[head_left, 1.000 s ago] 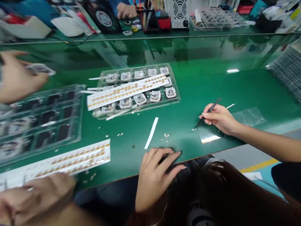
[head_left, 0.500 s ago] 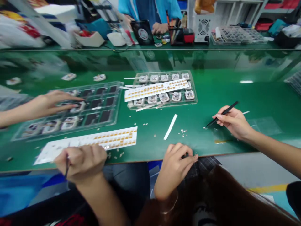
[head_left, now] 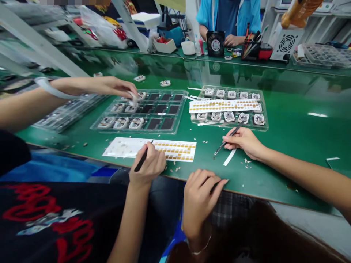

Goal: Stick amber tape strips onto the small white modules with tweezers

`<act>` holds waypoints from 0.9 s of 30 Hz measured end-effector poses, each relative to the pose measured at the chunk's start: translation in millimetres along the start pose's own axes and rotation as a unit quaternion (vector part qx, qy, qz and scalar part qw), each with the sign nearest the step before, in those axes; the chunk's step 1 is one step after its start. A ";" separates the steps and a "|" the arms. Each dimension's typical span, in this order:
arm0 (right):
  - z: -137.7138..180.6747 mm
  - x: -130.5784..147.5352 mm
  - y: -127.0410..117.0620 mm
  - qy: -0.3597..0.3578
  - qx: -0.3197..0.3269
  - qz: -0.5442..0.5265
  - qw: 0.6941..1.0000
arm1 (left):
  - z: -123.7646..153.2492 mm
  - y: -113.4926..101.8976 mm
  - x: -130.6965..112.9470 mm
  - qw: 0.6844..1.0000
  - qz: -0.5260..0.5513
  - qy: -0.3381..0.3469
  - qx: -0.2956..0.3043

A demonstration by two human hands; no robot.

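Observation:
My right hand (head_left: 245,141) is closed on black tweezers (head_left: 227,140), tip down on the green table just in front of a clear tray (head_left: 263,126) of small white parts. A white sheet of orange stickers (head_left: 223,106) lies across that tray. A white paper strip (head_left: 229,157) lies under my wrist. My left hand (head_left: 200,199) rests at the table's near edge with its fingers curled; what they hold, if anything, is hidden.
A co-worker at my left holds tweezers in one hand (head_left: 149,164) over another sticker sheet (head_left: 123,147) and reaches the other hand (head_left: 115,87) into a second tray (head_left: 142,131). Another person (head_left: 229,16) sits across, behind a small fan (head_left: 215,44).
The view has swung left. My right hand with the tweezers has moved left, close to the parts tray. The co-worker's hands shifted onto the sheet and the far part of their tray.

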State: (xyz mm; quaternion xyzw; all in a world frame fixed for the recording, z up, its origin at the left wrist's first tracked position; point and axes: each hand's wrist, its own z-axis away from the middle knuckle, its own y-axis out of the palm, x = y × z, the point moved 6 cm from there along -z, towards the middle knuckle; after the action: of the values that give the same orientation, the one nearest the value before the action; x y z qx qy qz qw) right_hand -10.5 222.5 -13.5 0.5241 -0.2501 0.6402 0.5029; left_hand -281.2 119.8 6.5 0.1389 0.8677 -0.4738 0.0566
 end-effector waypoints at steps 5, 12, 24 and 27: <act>-1.9 -2.4 1.4 0.011 0.003 0.011 1.000 | 14.7 10.6 8.4 0.999 -0.028 0.013 0.042; 1.1 -1.0 3.4 0.015 0.009 0.048 0.999 | 17.1 2.8 -21.4 0.997 0.022 -0.073 -0.016; -2.0 -3.0 6.5 0.027 0.028 0.063 0.997 | 46.7 33.2 -134.6 0.981 0.152 -0.123 -0.020; -2.4 -2.9 6.9 0.034 0.029 0.058 0.997 | 46.5 28.7 -132.3 0.977 0.160 -0.131 -0.050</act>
State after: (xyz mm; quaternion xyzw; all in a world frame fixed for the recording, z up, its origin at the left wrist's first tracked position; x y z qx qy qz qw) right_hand -18.0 220.9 -15.6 0.5007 -0.2442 0.6926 0.4582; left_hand -147.9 70.7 -11.6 0.2101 0.8416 -0.4291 0.2518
